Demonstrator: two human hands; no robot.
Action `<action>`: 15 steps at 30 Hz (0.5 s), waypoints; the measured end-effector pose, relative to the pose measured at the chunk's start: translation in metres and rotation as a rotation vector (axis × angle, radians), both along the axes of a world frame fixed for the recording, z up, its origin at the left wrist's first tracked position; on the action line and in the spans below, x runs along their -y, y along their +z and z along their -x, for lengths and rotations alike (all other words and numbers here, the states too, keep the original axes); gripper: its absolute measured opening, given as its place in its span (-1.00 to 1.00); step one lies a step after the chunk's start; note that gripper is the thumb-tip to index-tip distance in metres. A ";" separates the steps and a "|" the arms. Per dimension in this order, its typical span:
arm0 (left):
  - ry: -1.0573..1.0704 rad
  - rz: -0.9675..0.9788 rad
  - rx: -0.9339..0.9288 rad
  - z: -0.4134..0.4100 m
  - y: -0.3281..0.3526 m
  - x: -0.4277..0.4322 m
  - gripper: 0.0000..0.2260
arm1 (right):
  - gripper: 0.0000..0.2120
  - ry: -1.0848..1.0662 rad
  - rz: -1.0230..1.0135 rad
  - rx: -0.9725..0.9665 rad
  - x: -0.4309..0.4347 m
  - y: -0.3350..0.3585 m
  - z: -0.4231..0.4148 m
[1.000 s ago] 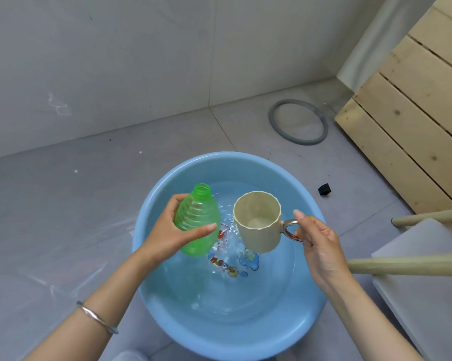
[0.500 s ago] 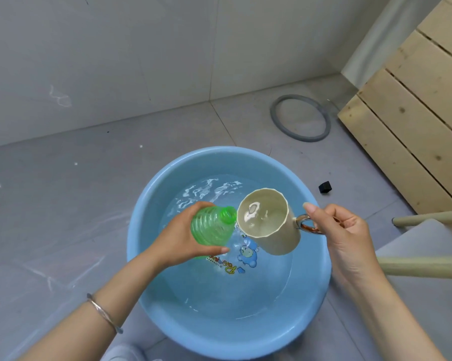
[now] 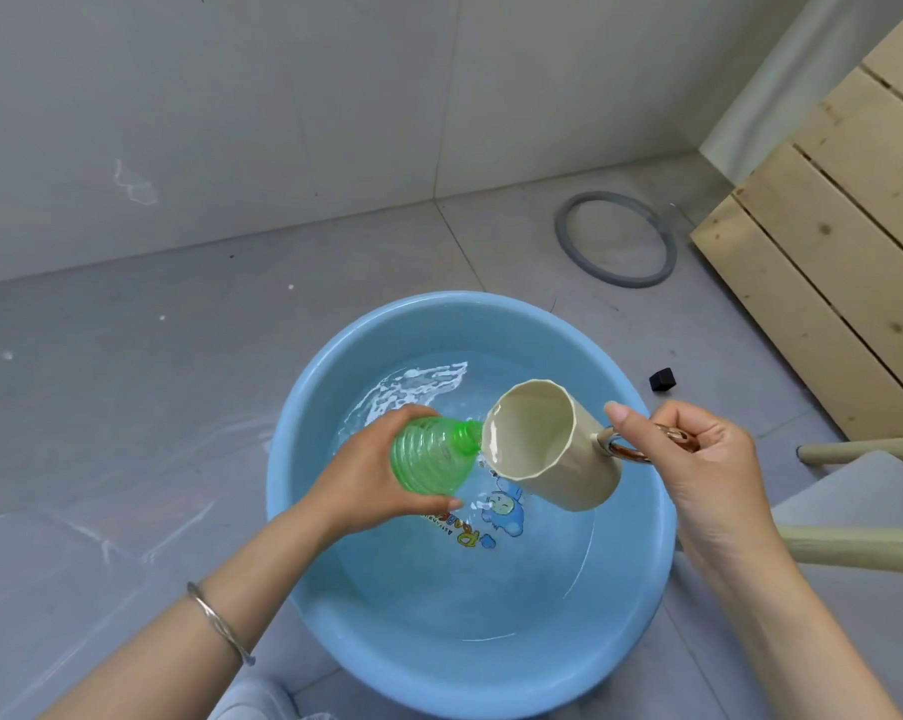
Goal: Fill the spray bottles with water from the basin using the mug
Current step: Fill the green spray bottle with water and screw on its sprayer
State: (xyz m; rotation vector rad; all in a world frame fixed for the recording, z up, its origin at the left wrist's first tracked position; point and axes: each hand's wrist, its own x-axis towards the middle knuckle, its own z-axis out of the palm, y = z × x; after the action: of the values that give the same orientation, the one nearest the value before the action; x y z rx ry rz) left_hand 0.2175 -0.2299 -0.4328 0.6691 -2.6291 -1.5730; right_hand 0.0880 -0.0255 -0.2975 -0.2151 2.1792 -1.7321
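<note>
A blue basin with shallow water stands on the grey floor. My left hand grips a green ribbed spray bottle without its sprayer, tilted with the open neck pointing right. My right hand holds the cream mug by its metal handle, tipped far left, its rim against the bottle's neck above the water. The mug's inside looks nearly empty.
A grey rubber ring lies on the floor beyond the basin. A small black cap sits right of the basin. Wooden slats rise at right; a stool with pale wooden legs stands close beside my right arm.
The bottle went from upright to tilted rightward, and the mug tipped over steadily to the left until its rim met the bottle's neck. Both stayed over the basin.
</note>
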 end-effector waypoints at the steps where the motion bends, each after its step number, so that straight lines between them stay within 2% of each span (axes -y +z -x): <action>1: 0.006 -0.005 0.002 0.000 -0.001 0.000 -0.21 | -0.66 -0.003 -0.001 -0.002 0.001 0.001 0.000; 10: 0.017 -0.006 0.020 -0.001 -0.005 0.000 -0.15 | -0.60 -0.003 -0.016 -0.029 0.003 0.004 -0.001; 15: 0.038 0.004 0.018 -0.001 -0.007 -0.001 -0.25 | -0.55 0.010 -0.034 -0.052 0.003 0.007 -0.001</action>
State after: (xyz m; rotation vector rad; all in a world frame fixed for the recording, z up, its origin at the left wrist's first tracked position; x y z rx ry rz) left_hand 0.2188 -0.2292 -0.4395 0.7324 -2.6145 -1.5588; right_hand 0.0887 -0.0285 -0.2908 -0.2648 2.2390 -1.7011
